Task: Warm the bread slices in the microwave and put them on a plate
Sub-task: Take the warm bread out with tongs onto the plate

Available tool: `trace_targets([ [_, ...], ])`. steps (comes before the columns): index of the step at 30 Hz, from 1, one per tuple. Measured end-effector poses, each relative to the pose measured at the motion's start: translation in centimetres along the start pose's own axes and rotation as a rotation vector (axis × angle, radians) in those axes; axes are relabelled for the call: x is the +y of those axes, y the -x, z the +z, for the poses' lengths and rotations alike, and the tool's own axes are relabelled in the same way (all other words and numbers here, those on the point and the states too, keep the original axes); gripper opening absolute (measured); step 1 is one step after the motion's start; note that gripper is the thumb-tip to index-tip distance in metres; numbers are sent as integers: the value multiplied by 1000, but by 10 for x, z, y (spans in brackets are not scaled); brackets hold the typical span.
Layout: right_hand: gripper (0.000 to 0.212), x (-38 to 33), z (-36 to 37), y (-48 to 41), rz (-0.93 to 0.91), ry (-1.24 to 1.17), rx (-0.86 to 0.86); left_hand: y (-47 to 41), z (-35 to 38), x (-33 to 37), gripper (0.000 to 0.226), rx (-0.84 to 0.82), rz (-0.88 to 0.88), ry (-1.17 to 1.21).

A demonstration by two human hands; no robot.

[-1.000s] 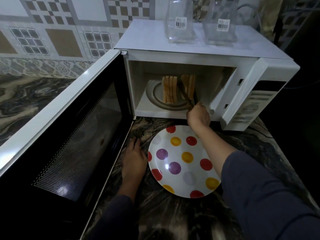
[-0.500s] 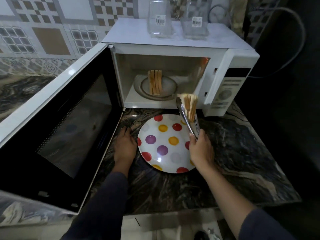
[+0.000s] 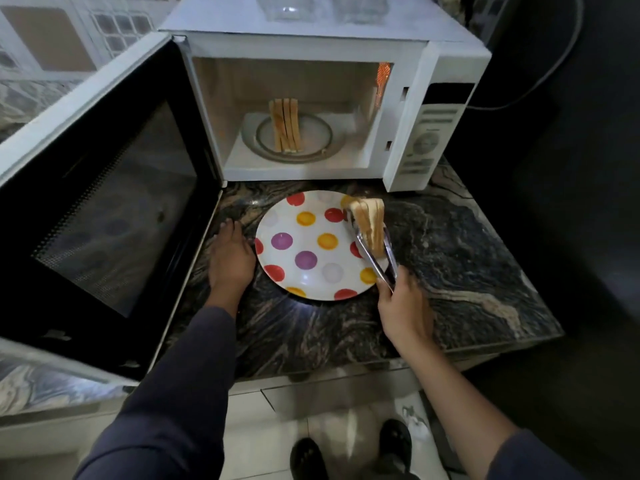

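Bread slices (image 3: pixel 370 221), a small bunch pinched in tongs (image 3: pixel 375 263) that the right hand (image 3: pixel 403 310) grips, hang over the right edge of the spotted plate (image 3: pixel 313 282), not yet laid down. The left hand (image 3: pixel 230 261) rests flat on the counter (image 3: pixel 450 254) just beside the plate. A second bunch (image 3: pixel 285 126) stands upright on the turntable inside the open microwave (image 3: pixel 311 46), so I judge the task roughly half done.

It is dim around me. The strongest light lies on the white microwave (image 3: pixel 329 46) top and inside its cavity. A small glare spot shines on the plate (image 3: pixel 308 237) and worktop (image 3: pixel 450 254). Straight edges bow outward toward the corners; the right side is black.
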State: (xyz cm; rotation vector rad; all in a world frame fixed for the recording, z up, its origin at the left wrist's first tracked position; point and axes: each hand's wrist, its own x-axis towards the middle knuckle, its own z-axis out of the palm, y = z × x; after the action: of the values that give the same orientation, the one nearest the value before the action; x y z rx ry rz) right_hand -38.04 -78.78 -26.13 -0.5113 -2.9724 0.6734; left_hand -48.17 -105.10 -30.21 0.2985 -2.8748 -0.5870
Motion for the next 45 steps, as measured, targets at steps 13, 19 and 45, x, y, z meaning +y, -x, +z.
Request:
trace_targets([
  [13,64,-8,-19,1,-97,6,72,6,-2,-1,50,-19,5,-16],
  [19,64,-53,-32,-17,-229,-88,140,5,-5,2,49,-18,-5,4],
  [45,31,-231,9,-164,-117,-150,-182,5,-9,4,82,9,-85,71],
])
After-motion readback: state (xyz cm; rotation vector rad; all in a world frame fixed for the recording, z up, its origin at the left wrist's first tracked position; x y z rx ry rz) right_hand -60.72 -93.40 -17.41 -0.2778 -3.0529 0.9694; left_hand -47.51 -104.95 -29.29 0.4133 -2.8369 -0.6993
